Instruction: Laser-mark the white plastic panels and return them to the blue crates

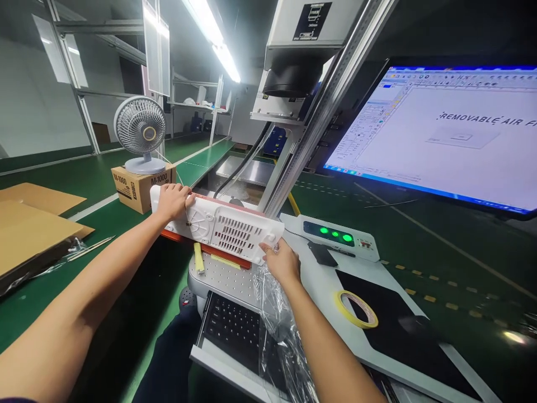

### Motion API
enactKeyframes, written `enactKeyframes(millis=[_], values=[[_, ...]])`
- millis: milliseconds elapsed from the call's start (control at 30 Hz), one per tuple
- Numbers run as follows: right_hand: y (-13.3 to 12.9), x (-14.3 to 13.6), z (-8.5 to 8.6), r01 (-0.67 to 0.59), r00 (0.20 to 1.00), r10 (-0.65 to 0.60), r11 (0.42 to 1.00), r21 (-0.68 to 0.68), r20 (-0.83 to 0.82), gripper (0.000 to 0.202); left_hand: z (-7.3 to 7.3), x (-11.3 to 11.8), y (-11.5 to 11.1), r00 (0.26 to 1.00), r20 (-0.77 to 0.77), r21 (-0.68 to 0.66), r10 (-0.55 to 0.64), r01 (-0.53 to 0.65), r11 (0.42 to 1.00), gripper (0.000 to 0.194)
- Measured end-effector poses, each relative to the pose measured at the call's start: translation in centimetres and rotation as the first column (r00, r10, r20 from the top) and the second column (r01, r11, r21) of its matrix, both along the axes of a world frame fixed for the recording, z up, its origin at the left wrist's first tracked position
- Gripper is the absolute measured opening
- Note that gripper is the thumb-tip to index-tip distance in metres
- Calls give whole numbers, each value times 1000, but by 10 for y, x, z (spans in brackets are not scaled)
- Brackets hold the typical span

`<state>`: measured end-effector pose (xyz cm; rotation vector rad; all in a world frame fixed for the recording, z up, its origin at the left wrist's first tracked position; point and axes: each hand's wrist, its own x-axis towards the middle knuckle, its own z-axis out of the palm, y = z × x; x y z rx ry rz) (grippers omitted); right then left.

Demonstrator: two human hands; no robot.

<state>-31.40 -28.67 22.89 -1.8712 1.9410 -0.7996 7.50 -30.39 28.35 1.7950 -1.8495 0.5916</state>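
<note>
Fingers of the left hand (172, 201) clamp the far end of a white vented panel (222, 226), while the right hand (282, 260) pinches its near lower corner. Each grip is closed on the part, which sits tilted against a red fixture (222, 254) on the perforated plate (229, 280) under the laser head (293, 78). Judging by this, the seating step is in hand; next it likely needs pressing flush and square. Clear plastic wrap (277, 313) trails over the keyboard (235, 327); yellow tape (356, 309) lies on the surface.
</note>
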Motion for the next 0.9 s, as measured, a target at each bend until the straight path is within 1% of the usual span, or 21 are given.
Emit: enactKeyframes(millis=[133,333,400,467,533,567,633,667,700,733,767,800,833,900], values=[[1,2,0,20,1000,-20,999,25,12,36,0,1,-1,1000,-13,7,-12,12,1000,54],[2,3,0,11,1000,-12,999,36,24,38,-3,2,-3,999,-37,13,-13,13,1000,56],[2,4,1,11,1000,-12,999,39,26,39,-3,3,-4,997,-70,20,-32,33,999,56],[4,4,6,6,1000,-7,999,42,24,39,1,3,-4,992,-107,55,-63,69,996,55],[12,2,14,5,1000,-6,999,44,24,41,5,2,2,984,-159,94,-82,98,991,53],[20,-1,19,9,1000,-10,999,46,25,44,6,1,8,977,-193,97,-86,106,990,54],[45,-13,29,20,998,-23,999,43,56,47,3,-4,31,961,-259,48,-99,115,992,60],[62,-21,34,12,996,-15,999,37,90,47,-2,-8,47,952,-284,0,-116,122,993,62],[81,-32,39,-12,991,8,1000,25,131,47,-11,-13,66,943,-303,-53,-141,131,990,61],[102,-43,42,-43,984,41,999,6,173,48,-23,-18,87,933,-317,-102,-168,143,984,59],[123,-56,45,-81,975,81,997,-7,208,51,-39,-24,109,922,-337,-138,-192,153,978,57],[145,-70,46,-102,968,103,995,-14,229,55,-59,-30,133,909,-362,-156,-208,162,975,56],[166,-83,46,-109,966,107,994,-5,237,58,-81,-36,156,895,-391,-149,-215,169,974,55],[204,-108,42,-68,969,53,996,52,242,63,-132,-48,201,865,-465,-104,-191,161,981,54]])
